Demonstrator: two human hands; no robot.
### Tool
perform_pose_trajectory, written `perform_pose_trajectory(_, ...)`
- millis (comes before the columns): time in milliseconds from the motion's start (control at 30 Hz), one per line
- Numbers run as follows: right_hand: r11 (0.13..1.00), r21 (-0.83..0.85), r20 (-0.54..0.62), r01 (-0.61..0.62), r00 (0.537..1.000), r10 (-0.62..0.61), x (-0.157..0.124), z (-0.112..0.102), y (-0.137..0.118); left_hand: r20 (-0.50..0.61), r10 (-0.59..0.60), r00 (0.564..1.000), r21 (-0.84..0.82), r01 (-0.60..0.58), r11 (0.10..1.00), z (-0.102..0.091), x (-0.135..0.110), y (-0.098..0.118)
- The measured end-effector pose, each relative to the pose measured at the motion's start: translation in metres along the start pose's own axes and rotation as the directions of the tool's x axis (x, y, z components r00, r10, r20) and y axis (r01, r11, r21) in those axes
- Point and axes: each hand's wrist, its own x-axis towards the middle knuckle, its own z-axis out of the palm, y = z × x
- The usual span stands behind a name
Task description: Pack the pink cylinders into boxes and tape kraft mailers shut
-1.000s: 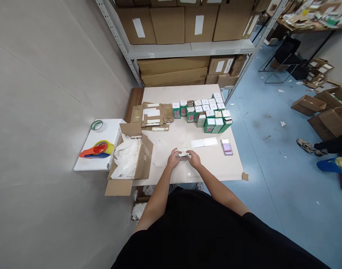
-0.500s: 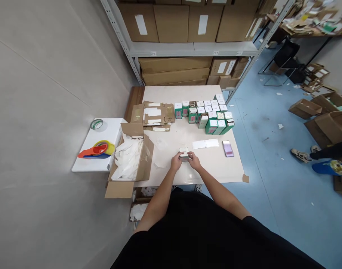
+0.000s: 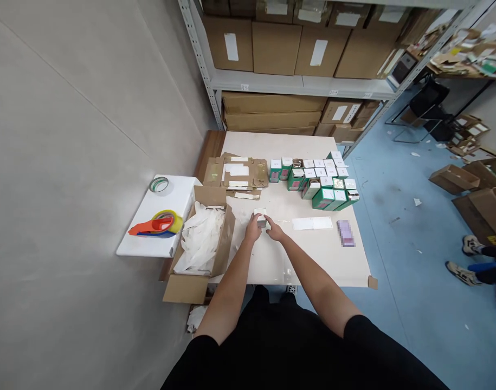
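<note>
A small white box (image 3: pixel 260 213) is held upright over the table (image 3: pixel 272 265), between my two hands. My left hand (image 3: pixel 253 229) grips its left side with the fingers closed round it. On the other side, my right hand (image 3: pixel 275 231) has its fingertips pressed against the box's right edge. Just right of my hands lies a white paper strip (image 3: pixel 312 223), and beyond it a blurred purple stack (image 3: pixel 346 233). Several green and white boxes (image 3: pixel 323 199) stand in rows behind.
An open carton (image 3: pixel 227 238) full of white paper is at my left. Beside it, a white stand (image 3: pixel 144 248) bears an orange tape dispenser (image 3: pixel 152 225) and a tape roll (image 3: pixel 159 184). Flattened cardboard (image 3: pixel 258 173) lies further back, before a shelf (image 3: pixel 272 82). Another person's shoes (image 3: pixel 463 273) show right.
My hands have moved the small box away from me and to the left across the table. The camera view has shifted. At the right, the other person's feet have moved.
</note>
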Motion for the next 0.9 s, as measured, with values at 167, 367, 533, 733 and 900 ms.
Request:
perform_pose_trajectory(167, 0.997, -0.042, -0.086, 0.059, 0.994, -0.062, -0.002, 0.004, -0.005, 0.030, -0.033, 0.999, 0.037, 0.032, 0.999, -0.012, 0.001, -0.002)
perform_pose_trajectory(367, 0.999, 0.018, -0.365, 0.033, 0.931, -0.024, -0.031, 0.012, -0.033, -0.168, 0.140, 0.976, -0.110, -0.160, 0.981, -0.047, -0.022, 0.009)
perform_pose_trajectory(533, 0.987, 0.033, -0.443, 0.155, 0.888, -0.125, -0.061, 0.032, -0.069, -0.372, 0.123, 0.920, -0.238, -0.223, 0.945, -0.084, -0.053, 0.013)
perform_pose_trajectory(733, 0.965, -0.031, -0.378, 0.261, 0.891, -0.253, -0.062, 0.060, -0.104, -0.509, 0.116, 0.853, -0.268, -0.285, 0.920, -0.130, -0.081, 0.012)
perform_pose_trajectory(900, 0.915, -0.096, -0.218, 0.392, 0.888, -0.404, -0.037, 0.093, -0.143, -0.642, -0.022, 0.766, -0.300, -0.224, 0.927, -0.172, -0.107, -0.001)
